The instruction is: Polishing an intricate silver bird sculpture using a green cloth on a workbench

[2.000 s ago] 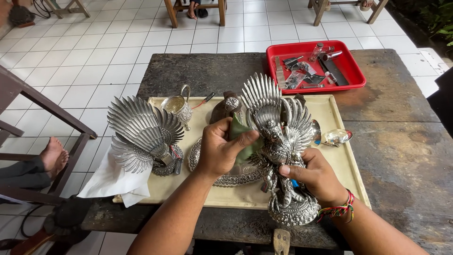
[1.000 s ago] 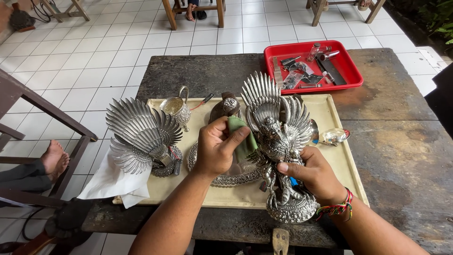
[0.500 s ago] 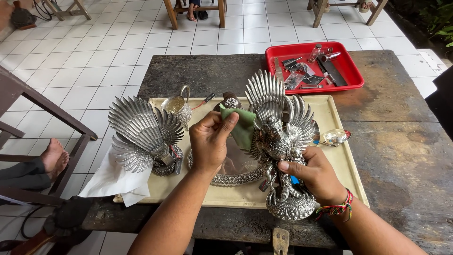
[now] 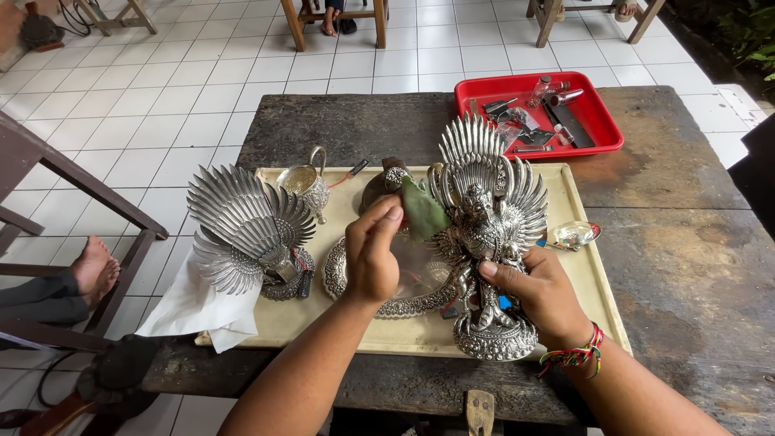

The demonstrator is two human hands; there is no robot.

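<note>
A silver winged statue (image 4: pixel 487 218) stands upright on a cream tray (image 4: pixel 593 278) on a dark wooden table. My right hand (image 4: pixel 539 295) grips the statue around its legs, just above the round base. My left hand (image 4: pixel 373 250) pinches a green cloth (image 4: pixel 422 211) and presses it against the statue's left wing. Under my left hand lies an oval silver dish (image 4: pixel 404 282).
A second silver feathered ornament (image 4: pixel 242 226) sits at the tray's left on white paper (image 4: pixel 194 307). A small silver jug (image 4: pixel 307 184) and a silver spoon (image 4: pixel 575 234) lie nearby. A red tray (image 4: pixel 601 141) of tools is at the back right. Another person's bare foot (image 4: pixel 95 266) shows at the left.
My left hand has slid the green cloth upward along the statue's left wing. My right hand keeps its hold on the statue's legs.
</note>
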